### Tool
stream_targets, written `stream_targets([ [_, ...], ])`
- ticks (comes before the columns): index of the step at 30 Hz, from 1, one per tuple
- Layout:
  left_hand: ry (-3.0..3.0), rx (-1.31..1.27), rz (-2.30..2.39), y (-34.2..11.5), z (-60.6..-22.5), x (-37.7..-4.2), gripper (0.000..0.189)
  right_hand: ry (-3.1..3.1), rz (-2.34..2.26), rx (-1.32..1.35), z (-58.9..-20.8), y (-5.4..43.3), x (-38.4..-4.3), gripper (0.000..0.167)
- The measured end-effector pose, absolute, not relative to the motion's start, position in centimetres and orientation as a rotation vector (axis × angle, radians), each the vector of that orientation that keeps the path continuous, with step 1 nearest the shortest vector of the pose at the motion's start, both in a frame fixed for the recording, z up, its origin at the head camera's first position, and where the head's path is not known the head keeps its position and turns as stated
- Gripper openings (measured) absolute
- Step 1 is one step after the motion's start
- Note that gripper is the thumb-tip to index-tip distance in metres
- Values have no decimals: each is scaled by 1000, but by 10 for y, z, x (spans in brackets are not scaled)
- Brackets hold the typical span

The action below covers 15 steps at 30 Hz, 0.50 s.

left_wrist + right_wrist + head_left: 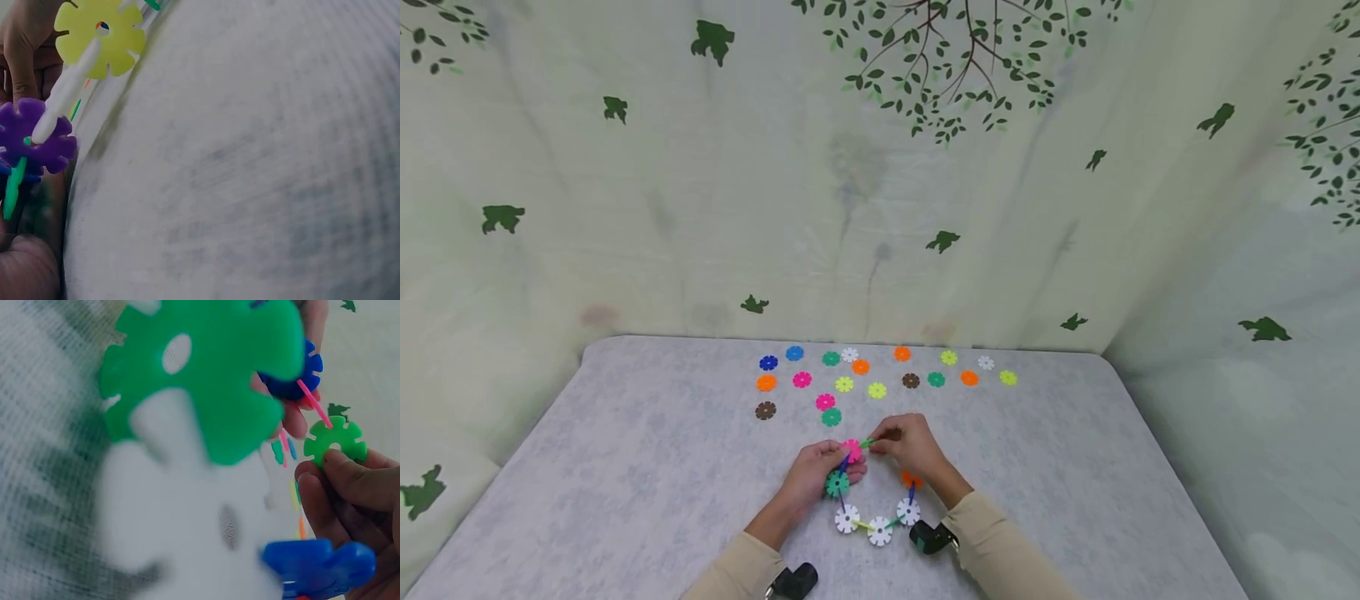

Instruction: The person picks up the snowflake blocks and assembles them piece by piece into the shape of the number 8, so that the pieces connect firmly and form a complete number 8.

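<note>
A chain (pixel 880 540) curves over the near tabletop (pixel 625 467).
Likely light, stiff plastic with slip-prone joints: hold by rims. Left hand (pixel 814 475) pinches its pink disc (pixel 852 451); right hand (pixel 913 442), grip closed, a green disc (pixel 867 443); loose discs (pixel 831 417) lie beyond.

Pale leaf-print backdrop (pixel 790 183) behind grey table (pixel 640 467)

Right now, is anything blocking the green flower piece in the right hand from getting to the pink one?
No, nothing visible is in the way. The green piece, pinched by the right hand, touches the edge of the pink piece, which the left hand holds.
</note>
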<state>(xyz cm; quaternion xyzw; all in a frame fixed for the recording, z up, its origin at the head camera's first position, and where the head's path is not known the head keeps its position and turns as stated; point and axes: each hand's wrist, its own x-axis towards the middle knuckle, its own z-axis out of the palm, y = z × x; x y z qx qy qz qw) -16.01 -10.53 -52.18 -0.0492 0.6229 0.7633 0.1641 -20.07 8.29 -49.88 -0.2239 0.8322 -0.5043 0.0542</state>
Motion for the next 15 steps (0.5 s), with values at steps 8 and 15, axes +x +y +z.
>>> stream_targets([
  [8,1781,-130,2239,-102,-522,-160,17,2596,-1504,-839,-494,78,-202,6],
  [15,1851,-152,2183,-102,-522,-160,17,2649,-1347,-900,-493,75,-204,7],
])
